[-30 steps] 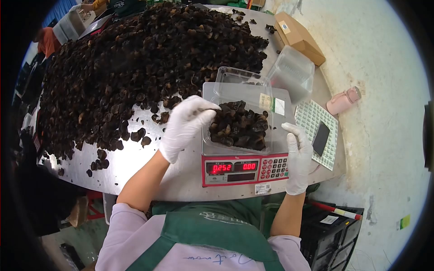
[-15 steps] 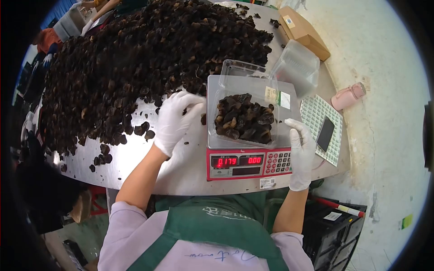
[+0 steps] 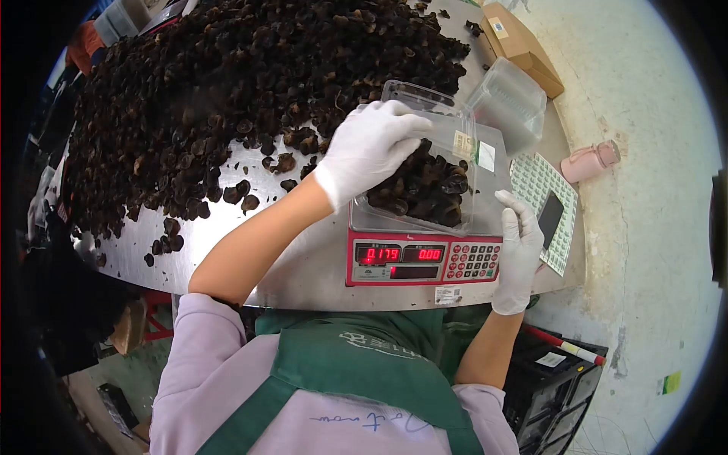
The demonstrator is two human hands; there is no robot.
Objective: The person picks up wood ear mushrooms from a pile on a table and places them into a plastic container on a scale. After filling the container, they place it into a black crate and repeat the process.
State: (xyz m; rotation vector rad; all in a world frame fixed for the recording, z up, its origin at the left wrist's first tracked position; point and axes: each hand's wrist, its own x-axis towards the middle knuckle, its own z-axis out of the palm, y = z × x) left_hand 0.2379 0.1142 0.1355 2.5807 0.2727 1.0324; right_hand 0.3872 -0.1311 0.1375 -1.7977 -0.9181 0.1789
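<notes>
Where the surface (image 3: 303,282) ends at its near edge, the scale (image 3: 425,283) sits just in from it, reading 0.179. By the scale's right corner, the gloved right hand (image 3: 520,254) is loosely curled, its fingers released, with nothing seen in them. On the scale, the clear tub (image 3: 471,206) carries dark, crinkled pieces (image 3: 434,182). The tub looks light and thin-walled, likely to flex if squeezed; opposite rims would give the best hold. The gloved left hand (image 3: 371,144) is over its left edge, fingers bent; whether they grasp a piece I cannot tell. The pieces look soft, perhaps slippery, and easiest to pinch by a raised fold. Beyond, a heap (image 3: 227,83) of them spreads towards the surface's far left, with stacked tubs (image 3: 509,106) near its right edge.
</notes>
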